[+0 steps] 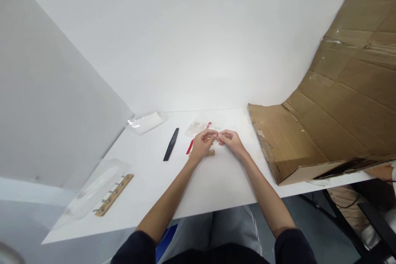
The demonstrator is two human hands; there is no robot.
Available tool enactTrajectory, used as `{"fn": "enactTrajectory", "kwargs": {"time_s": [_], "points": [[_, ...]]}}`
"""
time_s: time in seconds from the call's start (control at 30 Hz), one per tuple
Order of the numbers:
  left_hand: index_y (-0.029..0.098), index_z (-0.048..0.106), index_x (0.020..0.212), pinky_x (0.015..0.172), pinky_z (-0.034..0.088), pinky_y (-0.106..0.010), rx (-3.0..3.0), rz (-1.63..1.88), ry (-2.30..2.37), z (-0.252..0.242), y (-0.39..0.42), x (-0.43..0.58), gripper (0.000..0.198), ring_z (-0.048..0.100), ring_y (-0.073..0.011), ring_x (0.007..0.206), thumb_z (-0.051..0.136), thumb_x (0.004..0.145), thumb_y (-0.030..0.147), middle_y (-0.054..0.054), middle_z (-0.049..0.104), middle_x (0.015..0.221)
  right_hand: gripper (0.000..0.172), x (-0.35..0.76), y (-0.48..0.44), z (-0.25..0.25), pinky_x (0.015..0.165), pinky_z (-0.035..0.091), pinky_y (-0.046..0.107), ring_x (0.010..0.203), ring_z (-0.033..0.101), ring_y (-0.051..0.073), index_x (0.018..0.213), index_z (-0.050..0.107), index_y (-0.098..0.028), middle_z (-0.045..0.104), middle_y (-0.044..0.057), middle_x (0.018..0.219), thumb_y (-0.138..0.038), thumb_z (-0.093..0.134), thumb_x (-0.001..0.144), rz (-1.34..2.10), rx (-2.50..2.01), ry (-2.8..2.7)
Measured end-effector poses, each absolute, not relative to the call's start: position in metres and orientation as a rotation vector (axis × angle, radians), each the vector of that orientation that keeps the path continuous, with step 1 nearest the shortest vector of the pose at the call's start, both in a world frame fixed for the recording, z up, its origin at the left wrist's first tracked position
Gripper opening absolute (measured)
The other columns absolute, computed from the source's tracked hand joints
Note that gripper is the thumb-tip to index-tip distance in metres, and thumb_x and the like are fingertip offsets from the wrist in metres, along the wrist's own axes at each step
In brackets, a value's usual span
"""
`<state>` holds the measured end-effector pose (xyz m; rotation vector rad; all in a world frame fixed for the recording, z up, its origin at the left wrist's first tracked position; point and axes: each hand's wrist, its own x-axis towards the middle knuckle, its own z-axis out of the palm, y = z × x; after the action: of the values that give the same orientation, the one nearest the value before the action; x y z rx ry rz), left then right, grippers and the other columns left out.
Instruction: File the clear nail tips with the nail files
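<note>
Two wooden strips (115, 197) lay on table (216, 192), one near its left front corner, three clear packages (147, 122), one dark bar (171, 144), one cardboard box (283, 140) at right edge

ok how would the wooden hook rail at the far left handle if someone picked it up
The wooden hook rail would probably stay stiff, since it looks like a straight, solid strip. It seems unlikely to roll, given its flat-sided shape. Its protruding metal hooks might snag the clear plastic bag beside it.
</note>
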<state>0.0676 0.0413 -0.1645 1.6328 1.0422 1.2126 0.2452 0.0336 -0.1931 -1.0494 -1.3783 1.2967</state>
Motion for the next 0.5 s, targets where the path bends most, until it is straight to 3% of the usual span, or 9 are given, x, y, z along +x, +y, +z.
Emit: {"fn": "enactTrajectory", "kwargs": {"time_s": [0.23,0.5], "points": [[0.020,0.071,0.088,0.059,0.051,-0.025,1.714,1.232,1.125,-0.165,0.034,0.064,0.021,0.069,-0.0152,0.075,0.071,0.089,0.041,-0.005,0.077,0.097,0.032,0.247,0.032,-0.198,0.087,0.064,0.040,0.100,0.072,0.020,0.125,0.068,-0.017,0.072,0.008,0.121,-0.040,0.069,0.103,1.350,-1.008,-1.338],[0.020,0.070,0.084,0.057,0.051,-0.022,1.808,1.185,1.094,-0.159,0.028,0.064,0.020,0.066,-0.0140,0.070,0.069,0.089,0.039,-0.003,0.076,0.088,0.029,0.257,0.025,-0.188,0.086,0.064,0.039,0.098,0.072,0.020,0.122,0.069,-0.016,0.072,0.007,0.118,-0.038,0.070,0.103,1.406,-1.022,-1.316]]}}
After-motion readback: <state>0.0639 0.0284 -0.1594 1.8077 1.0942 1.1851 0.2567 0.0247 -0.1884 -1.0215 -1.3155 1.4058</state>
